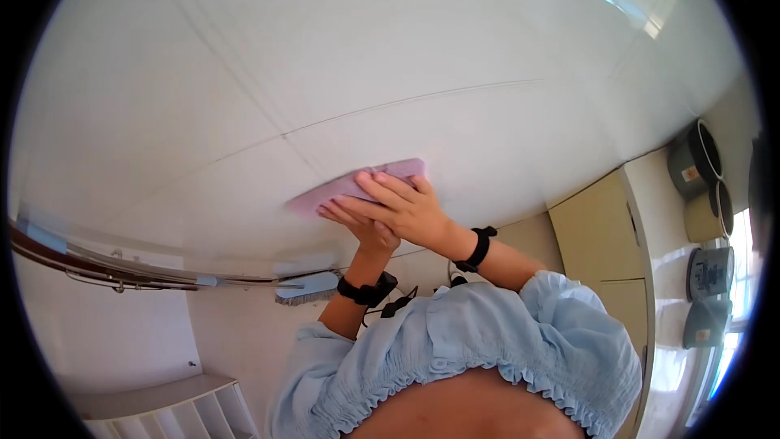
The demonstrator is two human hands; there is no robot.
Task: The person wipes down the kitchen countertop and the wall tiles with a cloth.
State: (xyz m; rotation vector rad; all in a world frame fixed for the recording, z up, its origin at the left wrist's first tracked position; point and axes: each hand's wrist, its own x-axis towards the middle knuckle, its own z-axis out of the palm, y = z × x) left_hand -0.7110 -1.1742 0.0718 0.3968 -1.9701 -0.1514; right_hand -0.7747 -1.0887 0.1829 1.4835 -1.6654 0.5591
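- Straight out past the chest, up against a pale surface (406, 41) with thin lines across it, is a flat pink pad (340, 187), so call that the landmark. Can't tell if it's a cloth or a sponge, tbh.
- Main thing to look at: the pad's long axis runs roughly crosswise to the body, on a slant. Its left end dips closer to the person, its right end sits farther out.
- Right hand (410, 211) covers more of the pad, over its middle and toward the right end. It's pretty flat, fingers loosely fanned — laid on top, nothing else visible in it.
- Left hand (372, 231) is at the pad's near edge, tucked partly under the right one, fingertips on the left half. How far those fingers curl is hidden, so no saying if it's gripping or just pressing.
- So neither hand is clearly nearer: both touch the pad, the right just reaches farther over it.
- Around the pad: a blue mop head (318, 283) on the person's side, a bit left; a yellowish cabinet (597, 228) and a dark bucket (686, 154) well off to the right.
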